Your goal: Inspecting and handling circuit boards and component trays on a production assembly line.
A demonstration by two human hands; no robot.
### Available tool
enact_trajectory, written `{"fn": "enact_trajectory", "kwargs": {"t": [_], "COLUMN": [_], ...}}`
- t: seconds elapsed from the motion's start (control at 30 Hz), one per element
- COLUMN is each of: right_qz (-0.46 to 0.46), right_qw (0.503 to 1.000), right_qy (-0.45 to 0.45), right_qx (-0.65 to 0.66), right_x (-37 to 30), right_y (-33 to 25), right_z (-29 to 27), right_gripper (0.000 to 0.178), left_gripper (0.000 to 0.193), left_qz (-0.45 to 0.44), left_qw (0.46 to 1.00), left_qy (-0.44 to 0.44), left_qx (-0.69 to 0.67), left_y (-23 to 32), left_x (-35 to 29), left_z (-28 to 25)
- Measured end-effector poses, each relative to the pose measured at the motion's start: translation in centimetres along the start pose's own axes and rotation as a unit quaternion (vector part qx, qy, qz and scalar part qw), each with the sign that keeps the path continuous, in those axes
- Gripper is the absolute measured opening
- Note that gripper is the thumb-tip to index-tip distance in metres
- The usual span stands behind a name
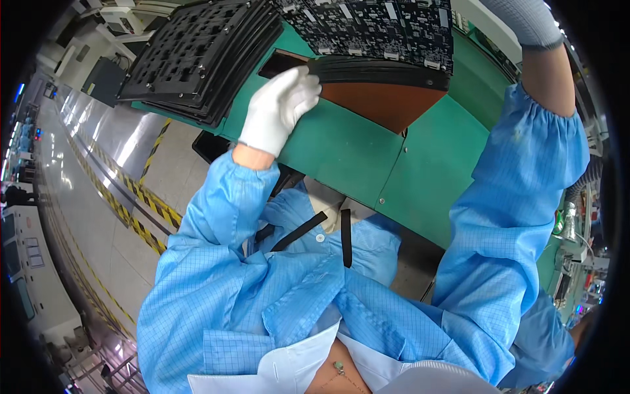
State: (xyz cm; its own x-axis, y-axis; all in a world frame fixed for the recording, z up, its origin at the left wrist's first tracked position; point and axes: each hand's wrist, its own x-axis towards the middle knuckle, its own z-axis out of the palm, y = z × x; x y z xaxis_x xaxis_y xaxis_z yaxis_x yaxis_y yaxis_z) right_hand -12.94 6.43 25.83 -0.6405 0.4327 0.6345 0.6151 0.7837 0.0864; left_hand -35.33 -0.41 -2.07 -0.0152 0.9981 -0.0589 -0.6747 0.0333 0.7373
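My left hand [279, 108], in a white glove, hovers over the green table beside the left end of a stack of black trays [387, 72]. Its fingers are loosely bent and a little apart, and I see nothing in them. Whether the fingertips touch the tray corner is unclear. Leaning above that stack is a black circuit board panel [374, 29] full of small components. My right hand [527, 23], in a grey glove, reaches far up to the top right; the picture's edge cuts off its fingers.
Another stack of black trays [197, 59] stands at the far left of the green table [341, 148]. A brown board [387, 102] lies under the nearer trays. Yellow-black floor tape [144, 230] runs along the left. Another person's blue sleeve [541, 341] shows at lower right.
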Motion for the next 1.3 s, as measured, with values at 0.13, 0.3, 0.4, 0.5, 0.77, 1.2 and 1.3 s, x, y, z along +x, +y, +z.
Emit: {"fn": "enact_trajectory", "kwargs": {"t": [0.13, 0.3, 0.4, 0.5, 0.77, 1.2, 1.3], "right_qz": [-0.017, 0.017, 0.019, -0.04, -0.145, -0.032, 0.033], "right_qw": [0.998, 0.991, 0.989, 0.994, 0.987, 0.99, 0.985], "right_qy": [-0.056, -0.127, -0.139, -0.096, -0.043, -0.137, -0.161], "right_qx": [0.007, 0.027, 0.037, 0.015, -0.061, 0.002, 0.049], "right_x": [0.9, 2.1, 2.3, 1.0, -5.3, 2.6, 2.9], "right_y": [0.6, 1.6, 1.1, -1.1, -7.7, 0.6, 3.2], "right_z": [0.3, 0.9, 1.3, 1.1, 0.0, 1.7, 2.2], "right_gripper": [0.033, 0.035, 0.034, 0.029, 0.016, 0.032, 0.033], "left_gripper": [0.039, 0.039, 0.039, 0.037, 0.029, 0.032, 0.033], "left_qz": [0.039, 0.07, 0.08, 0.086, 0.108, 0.103, 0.102], "left_qw": [0.996, 0.992, 0.989, 0.976, 0.942, 0.933, 0.935], "left_qy": [0.019, -0.002, -0.035, -0.032, -0.077, -0.077, -0.084], "left_qx": [0.082, 0.105, 0.119, 0.197, 0.31, 0.335, 0.329], "left_y": [-1.6, -2.4, -2.3, -2.2, -2.1, -2.2, -2.2], "left_x": [-1.8, -2.3, -2.5, -2.8, -3.4, -3.8, -3.8], "left_z": [-1.4, -1.8, -1.9, -1.8, -1.4, -1.1, -1.2]}}
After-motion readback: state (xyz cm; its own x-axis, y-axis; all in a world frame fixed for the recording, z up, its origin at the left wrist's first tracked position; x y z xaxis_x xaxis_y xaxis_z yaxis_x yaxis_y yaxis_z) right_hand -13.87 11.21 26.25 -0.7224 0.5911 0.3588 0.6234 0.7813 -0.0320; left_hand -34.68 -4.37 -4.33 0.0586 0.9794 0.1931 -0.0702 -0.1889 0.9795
